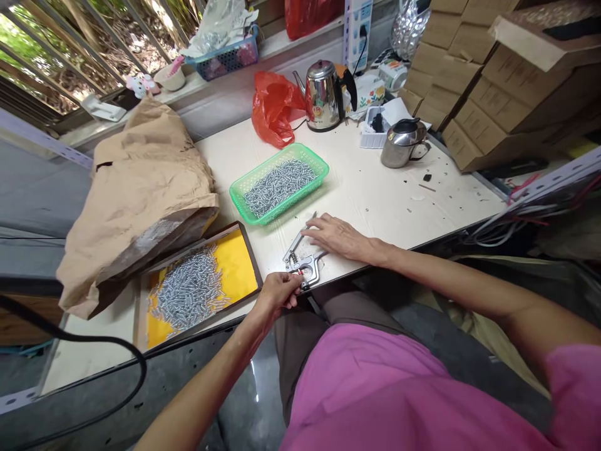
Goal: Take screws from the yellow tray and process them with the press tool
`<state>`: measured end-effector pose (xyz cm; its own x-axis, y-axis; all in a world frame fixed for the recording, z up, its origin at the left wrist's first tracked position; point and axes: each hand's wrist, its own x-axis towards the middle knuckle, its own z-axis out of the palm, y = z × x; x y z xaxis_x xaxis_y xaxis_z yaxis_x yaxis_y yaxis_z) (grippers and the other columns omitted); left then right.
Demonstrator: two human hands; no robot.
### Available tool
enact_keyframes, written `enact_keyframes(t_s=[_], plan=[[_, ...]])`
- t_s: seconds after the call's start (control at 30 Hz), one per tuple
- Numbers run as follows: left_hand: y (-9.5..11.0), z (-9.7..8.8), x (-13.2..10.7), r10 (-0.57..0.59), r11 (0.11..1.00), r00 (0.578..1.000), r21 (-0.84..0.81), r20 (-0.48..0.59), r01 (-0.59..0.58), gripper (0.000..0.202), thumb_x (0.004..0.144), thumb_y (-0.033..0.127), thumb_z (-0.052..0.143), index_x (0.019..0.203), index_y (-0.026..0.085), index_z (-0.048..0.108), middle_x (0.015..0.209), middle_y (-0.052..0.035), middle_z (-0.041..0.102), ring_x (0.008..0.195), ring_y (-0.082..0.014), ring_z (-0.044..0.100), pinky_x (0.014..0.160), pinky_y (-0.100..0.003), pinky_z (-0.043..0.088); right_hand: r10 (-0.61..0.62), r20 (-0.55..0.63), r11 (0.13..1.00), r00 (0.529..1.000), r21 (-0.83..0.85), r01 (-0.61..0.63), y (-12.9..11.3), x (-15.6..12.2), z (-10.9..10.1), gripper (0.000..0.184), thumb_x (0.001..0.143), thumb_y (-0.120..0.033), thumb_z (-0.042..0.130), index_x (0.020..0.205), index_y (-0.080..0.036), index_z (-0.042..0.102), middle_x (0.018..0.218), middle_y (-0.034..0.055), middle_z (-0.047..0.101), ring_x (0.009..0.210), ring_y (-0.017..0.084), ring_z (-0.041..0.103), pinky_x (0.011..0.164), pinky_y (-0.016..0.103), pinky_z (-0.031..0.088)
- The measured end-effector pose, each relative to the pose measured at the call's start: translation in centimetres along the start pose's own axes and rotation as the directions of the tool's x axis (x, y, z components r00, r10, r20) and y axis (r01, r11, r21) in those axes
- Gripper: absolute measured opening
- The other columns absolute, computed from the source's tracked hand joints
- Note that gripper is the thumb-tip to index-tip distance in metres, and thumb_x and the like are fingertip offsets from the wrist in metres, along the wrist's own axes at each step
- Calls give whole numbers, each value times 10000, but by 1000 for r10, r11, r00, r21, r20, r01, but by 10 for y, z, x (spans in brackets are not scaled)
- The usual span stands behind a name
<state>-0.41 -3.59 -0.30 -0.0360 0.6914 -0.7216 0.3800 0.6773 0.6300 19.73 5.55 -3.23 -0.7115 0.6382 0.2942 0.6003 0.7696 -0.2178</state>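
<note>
A silver, plier-like metal hand tool [310, 265] with a small spring and a C-shaped jaw lies at the table's front edge, its handles spread apart. Over those handles rests my right hand [340, 237], fingers bent loosely around them. My left hand [280, 289] is pinched closed at the jaw end; a bit of red shows beside its fingertips, but what it holds is too small to make out. Beyond the tool sits a green plastic basket [253, 219] of small silver springs [282, 186]. Left of my left hand, a shallow tray [241, 260] with a yellow bottom holds more of them.
A large brown paper sack [145, 169] leans behind the tray. At the back stand a steel kettle [323, 97], a red plastic bag [277, 109] and a small steel pot [401, 147]. Cardboard boxes [498, 100] are stacked at right. A black cable [117, 341] loops at lower left.
</note>
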Motion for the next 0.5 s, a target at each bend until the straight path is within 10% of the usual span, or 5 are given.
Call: enact_keyframes(t_s=[0.5], plan=[[10, -1, 0, -95, 994, 994, 61, 45, 92, 365, 770, 379, 682, 540, 146, 519, 349, 54, 461, 285, -43, 401, 342, -152, 272, -74, 134, 974, 988, -202, 100, 25, 52, 11, 188, 924, -132, 475, 864, -137, 653, 884, 86, 631, 871, 213, 456, 751, 359, 254]])
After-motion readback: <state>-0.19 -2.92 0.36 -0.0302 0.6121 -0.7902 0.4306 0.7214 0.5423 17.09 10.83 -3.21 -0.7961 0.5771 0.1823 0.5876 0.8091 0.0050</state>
